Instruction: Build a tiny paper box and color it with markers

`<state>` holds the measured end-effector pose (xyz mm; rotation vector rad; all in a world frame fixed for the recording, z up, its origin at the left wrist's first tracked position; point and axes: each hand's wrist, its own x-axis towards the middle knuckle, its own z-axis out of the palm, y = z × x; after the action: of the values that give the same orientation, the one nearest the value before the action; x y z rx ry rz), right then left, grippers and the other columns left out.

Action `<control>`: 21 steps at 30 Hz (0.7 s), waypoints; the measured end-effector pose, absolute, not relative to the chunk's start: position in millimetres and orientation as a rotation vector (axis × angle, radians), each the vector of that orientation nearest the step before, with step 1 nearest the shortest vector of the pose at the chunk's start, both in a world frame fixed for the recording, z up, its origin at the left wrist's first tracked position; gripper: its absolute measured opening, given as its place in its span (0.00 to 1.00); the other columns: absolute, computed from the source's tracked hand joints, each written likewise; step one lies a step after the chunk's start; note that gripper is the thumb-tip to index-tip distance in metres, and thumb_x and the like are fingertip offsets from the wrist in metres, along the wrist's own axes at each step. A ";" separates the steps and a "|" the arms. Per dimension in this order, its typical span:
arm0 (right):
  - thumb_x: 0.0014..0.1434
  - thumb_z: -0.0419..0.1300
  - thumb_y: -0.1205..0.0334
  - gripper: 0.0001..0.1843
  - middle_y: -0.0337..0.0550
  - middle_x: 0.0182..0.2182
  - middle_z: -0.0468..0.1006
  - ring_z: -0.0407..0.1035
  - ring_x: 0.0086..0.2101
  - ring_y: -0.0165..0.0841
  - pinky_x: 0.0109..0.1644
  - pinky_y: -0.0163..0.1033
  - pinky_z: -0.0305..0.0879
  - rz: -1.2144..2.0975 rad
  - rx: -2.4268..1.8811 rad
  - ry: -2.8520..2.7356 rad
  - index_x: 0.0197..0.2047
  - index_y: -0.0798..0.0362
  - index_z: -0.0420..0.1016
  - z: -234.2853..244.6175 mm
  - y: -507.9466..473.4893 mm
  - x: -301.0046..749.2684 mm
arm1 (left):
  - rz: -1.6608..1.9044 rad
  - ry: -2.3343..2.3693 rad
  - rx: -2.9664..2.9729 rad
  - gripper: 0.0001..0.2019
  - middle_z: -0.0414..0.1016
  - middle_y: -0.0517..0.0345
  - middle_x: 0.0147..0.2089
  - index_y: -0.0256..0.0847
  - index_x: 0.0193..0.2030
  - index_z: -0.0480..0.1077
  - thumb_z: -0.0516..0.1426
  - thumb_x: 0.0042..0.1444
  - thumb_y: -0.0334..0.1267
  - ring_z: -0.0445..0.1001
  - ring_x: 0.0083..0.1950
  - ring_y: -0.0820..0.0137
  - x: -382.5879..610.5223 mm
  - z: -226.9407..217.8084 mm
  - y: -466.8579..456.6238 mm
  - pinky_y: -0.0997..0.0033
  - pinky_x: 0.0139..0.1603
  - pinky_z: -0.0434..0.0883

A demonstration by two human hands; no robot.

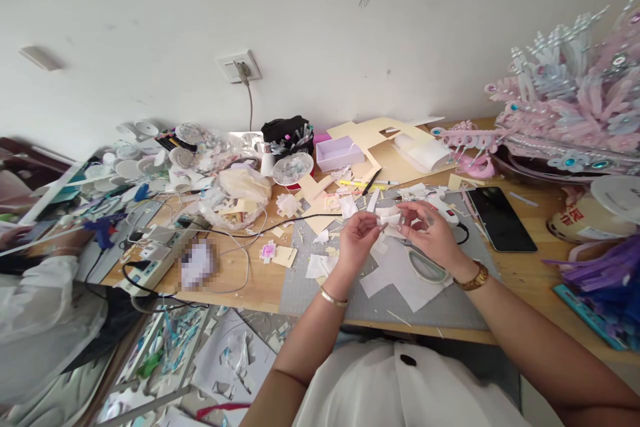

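Between my two hands is a small white paper piece (pixel 390 219), raised a little above the grey cutting mat (pixel 315 293). My left hand (pixel 357 235) pinches its left side, while the fingers of my right hand (pixel 427 228) are closed on its right side. Cut white paper sheets (pixel 383 273) lie under my hands. A pair of scissors or similar tool with a pale looped handle (pixel 425 267) rests on them, close below my right hand. Paper scraps (pixel 320 265) are scattered left of my left hand.
A black phone (pixel 504 219) lies right of the mat. Behind stand a lilac box (pixel 340 153) and cream card sheets (pixel 390 140). Pink beaded headpieces (pixel 565 107) fill the right. At left are a power strip (pixel 160 260), a blue glue gun (pixel 104 230) and another person's sleeve (pixel 45 300).
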<state>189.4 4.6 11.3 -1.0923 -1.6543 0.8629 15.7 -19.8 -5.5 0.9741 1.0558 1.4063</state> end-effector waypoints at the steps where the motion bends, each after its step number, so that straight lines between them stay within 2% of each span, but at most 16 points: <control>1: 0.55 0.67 0.52 0.14 0.45 0.38 0.77 0.70 0.32 0.33 0.28 0.35 0.70 0.863 -1.080 -1.676 0.43 0.47 0.79 12.1 4.8 190.1 | 1.410 1.066 0.995 0.20 0.78 0.58 0.34 0.40 0.35 0.72 0.72 0.41 0.47 0.77 0.37 0.72 15.6 -5.6 -19.9 0.69 0.43 0.75; 4: 0.56 0.66 0.53 0.11 0.45 0.37 0.77 0.69 0.31 0.33 0.28 0.36 0.69 0.832 -1.064 -1.685 0.40 0.47 0.79 12.6 5.3 191.1 | 1.410 1.087 1.054 0.18 0.78 0.58 0.33 0.40 0.33 0.73 0.72 0.42 0.47 0.77 0.36 0.72 15.9 -5.7 -20.4 0.70 0.42 0.75; 7: 0.55 0.66 0.51 0.11 0.44 0.35 0.76 0.69 0.31 0.34 0.28 0.37 0.70 0.805 -1.092 -1.643 0.40 0.46 0.79 11.9 5.7 190.9 | 1.405 1.076 1.074 0.16 0.79 0.57 0.34 0.40 0.34 0.74 0.71 0.44 0.46 0.78 0.36 0.71 16.0 -5.3 -21.0 0.70 0.42 0.75; 15: 0.57 0.66 0.50 0.10 0.45 0.37 0.77 0.70 0.32 0.35 0.28 0.39 0.69 0.805 -1.080 -1.710 0.35 0.46 0.80 11.8 5.5 191.9 | 1.413 1.151 1.220 0.11 0.79 0.56 0.35 0.41 0.34 0.76 0.70 0.46 0.42 0.77 0.36 0.70 13.7 -4.7 -22.1 0.68 0.42 0.76; 21: 0.56 0.66 0.51 0.09 0.45 0.35 0.76 0.71 0.34 0.37 0.29 0.39 0.70 0.805 -1.082 -1.662 0.31 0.46 0.80 11.7 6.8 193.2 | 1.349 1.027 1.034 0.15 0.79 0.55 0.37 0.40 0.37 0.75 0.71 0.43 0.42 0.78 0.40 0.69 13.7 0.5 -23.5 0.66 0.47 0.76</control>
<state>193.2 6.8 11.7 -1.0825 -1.6624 0.8046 13.7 -23.5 0.5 1.0336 1.0272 1.3489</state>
